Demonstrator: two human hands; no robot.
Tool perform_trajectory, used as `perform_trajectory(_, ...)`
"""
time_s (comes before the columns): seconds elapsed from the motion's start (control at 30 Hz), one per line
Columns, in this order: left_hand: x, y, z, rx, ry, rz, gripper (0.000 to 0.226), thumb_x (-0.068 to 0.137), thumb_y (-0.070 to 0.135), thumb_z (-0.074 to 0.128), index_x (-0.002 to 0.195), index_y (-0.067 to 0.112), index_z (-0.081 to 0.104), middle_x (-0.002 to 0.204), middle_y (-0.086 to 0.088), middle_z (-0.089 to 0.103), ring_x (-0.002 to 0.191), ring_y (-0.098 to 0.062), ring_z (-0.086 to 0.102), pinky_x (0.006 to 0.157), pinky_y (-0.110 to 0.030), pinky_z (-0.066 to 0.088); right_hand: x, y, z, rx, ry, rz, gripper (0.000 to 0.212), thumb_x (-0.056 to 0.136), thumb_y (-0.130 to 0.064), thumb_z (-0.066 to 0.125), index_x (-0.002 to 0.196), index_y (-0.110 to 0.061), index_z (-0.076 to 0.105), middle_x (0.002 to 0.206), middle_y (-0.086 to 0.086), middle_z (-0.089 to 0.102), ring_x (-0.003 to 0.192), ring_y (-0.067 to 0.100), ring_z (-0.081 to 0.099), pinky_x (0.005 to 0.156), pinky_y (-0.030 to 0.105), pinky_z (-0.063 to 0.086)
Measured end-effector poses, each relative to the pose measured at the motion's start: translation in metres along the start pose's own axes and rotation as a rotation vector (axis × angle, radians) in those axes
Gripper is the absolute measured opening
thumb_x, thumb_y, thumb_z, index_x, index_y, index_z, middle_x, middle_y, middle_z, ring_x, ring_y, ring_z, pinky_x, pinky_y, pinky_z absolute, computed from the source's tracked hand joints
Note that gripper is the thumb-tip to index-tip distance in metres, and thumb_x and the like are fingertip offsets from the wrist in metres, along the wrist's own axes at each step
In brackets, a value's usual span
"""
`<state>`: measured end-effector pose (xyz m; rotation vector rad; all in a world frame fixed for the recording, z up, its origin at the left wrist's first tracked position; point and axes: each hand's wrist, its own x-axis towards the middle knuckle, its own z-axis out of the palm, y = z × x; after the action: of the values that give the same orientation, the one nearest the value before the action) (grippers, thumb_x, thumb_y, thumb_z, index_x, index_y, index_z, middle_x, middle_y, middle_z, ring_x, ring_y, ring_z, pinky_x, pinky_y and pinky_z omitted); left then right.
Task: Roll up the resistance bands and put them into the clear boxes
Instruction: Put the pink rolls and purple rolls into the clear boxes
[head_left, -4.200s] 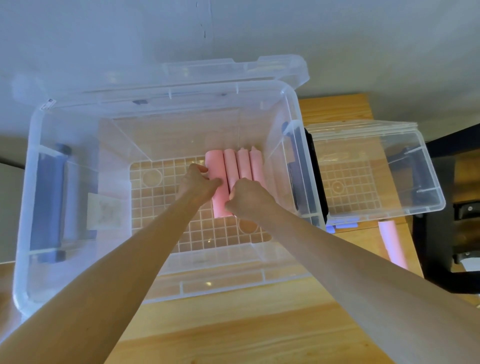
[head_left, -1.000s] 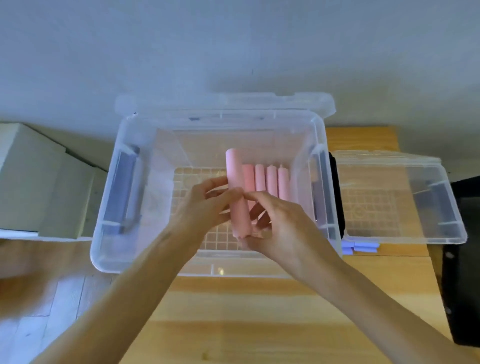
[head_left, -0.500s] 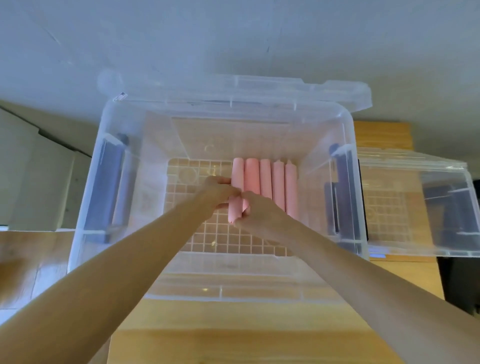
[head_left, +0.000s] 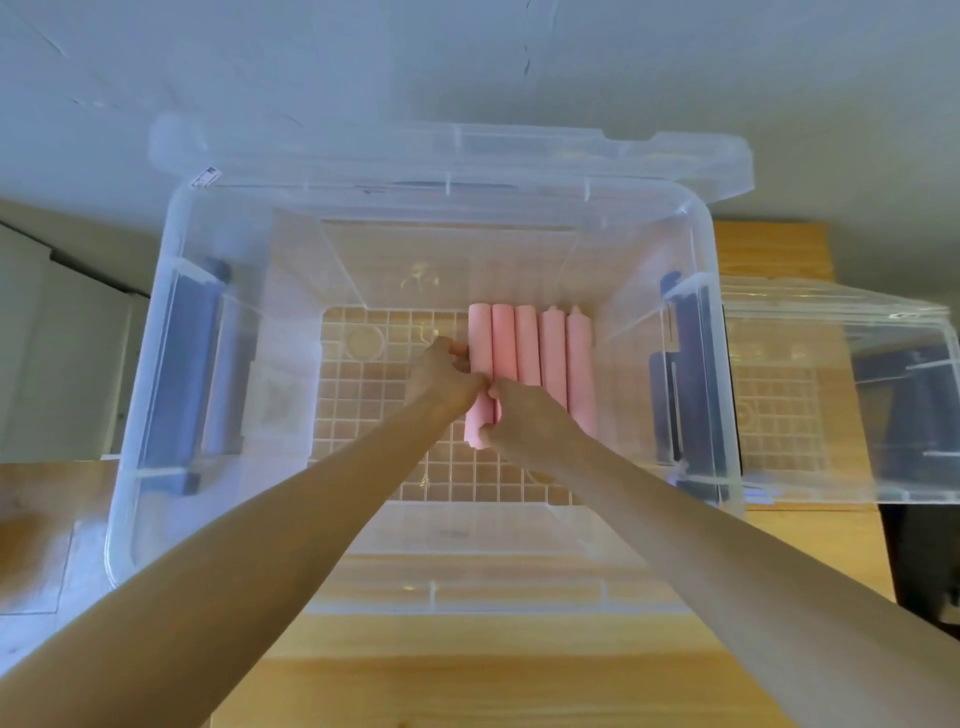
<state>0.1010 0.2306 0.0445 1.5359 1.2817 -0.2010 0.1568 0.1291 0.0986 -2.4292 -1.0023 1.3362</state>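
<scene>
Inside the large clear storage box (head_left: 156, 364) on the wooden table (head_left: 467, 675), our left hand (head_left: 441, 382) and right hand (head_left: 524, 421) curl their fingers around the leftmost rolled pink resistance band (head_left: 479, 338), flush against four more rolled bands (head_left: 540, 353). Our knuckles hide its middle. A second clear box (head_left: 841, 322) sits right, cropped by the frame.

Likely home room: wooden table (head_left: 467, 675) against plain painted wall (head_left: 467, 62), clear storage boxes (head_left: 156, 364)
</scene>
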Motion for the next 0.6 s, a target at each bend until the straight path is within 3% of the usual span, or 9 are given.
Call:
perform_trajectory(0.2,0.0,-0.002,-0.012,-0.159,-0.067,-0.049,0.047,0.088,0.001,0.069,0.131,0.006,0.051,0.121,-0.011,0.061,0.1,-0.026,0.062,0.076,-0.035,0.056,-0.001,-0.001,-0.007,0.043,-0.027,0.032,0.04,0.096,-0.013,0.051,0.136,-0.009,0.049,0.128,0.009,0.058,0.11,0.025,0.058,0.088,0.033,0.05)
perform_trajectory(0.3,-0.002,0.001,-0.011,-0.155,-0.067,-0.068,0.047,0.089,0.001,0.068,0.133,0.006,0.05,0.121,-0.01,0.06,0.103,-0.028,0.063,0.076,-0.038,0.058,-0.004,0.0,-0.01,0.084,-0.02,0.026,0.034,0.095,-0.013,0.055,0.128,-0.009,0.056,0.121,0.008,0.061,0.104,0.024,0.06,0.087,0.033,0.05)
perform_trajectory(0.4,-0.005,0.002,-0.01,-0.128,-0.064,-0.083,0.047,0.089,0.001,0.068,0.132,0.006,0.05,0.125,-0.01,0.059,0.1,-0.026,0.061,0.073,-0.037,0.059,-0.011,0.002,-0.015,0.13,-0.025,0.006,0.033,0.094,-0.016,0.06,0.126,-0.013,0.059,0.108,-0.002,0.057,0.089,0.014,0.055,0.073,0.024,0.047)
perform_trajectory(0.47,-0.006,0.0,-0.011,-0.11,-0.053,-0.085,0.047,0.089,0.002,0.068,0.132,0.007,0.05,0.125,-0.01,0.058,0.098,-0.024,0.059,0.07,-0.036,0.058,-0.016,0.003,-0.021,0.157,-0.039,0.001,0.03,0.093,-0.02,0.062,0.123,-0.017,0.061,0.109,-0.003,0.06,0.085,0.012,0.056,0.076,0.025,0.049)
perform_trajectory(0.53,-0.011,-0.001,-0.015,-0.064,-0.04,-0.073,0.048,0.09,0.007,0.069,0.133,0.009,0.048,0.127,-0.01,0.057,0.095,-0.022,0.059,0.075,-0.037,0.058,-0.026,0.002,-0.032,0.156,-0.058,-0.012,0.031,0.094,-0.023,0.062,0.124,-0.016,0.061,0.11,-0.001,0.063,0.088,0.015,0.06,0.08,0.028,0.051)
perform_trajectory(0.6,-0.022,0.002,-0.023,0.053,-0.035,-0.008,0.049,0.09,0.015,0.069,0.135,0.012,0.049,0.129,-0.007,0.056,0.094,-0.019,0.059,0.088,-0.039,0.056,-0.042,-0.002,-0.046,0.18,-0.09,-0.037,0.035,0.095,-0.026,0.062,0.129,-0.015,0.06,0.109,-0.003,0.061,0.09,0.015,0.061,0.073,0.024,0.049)
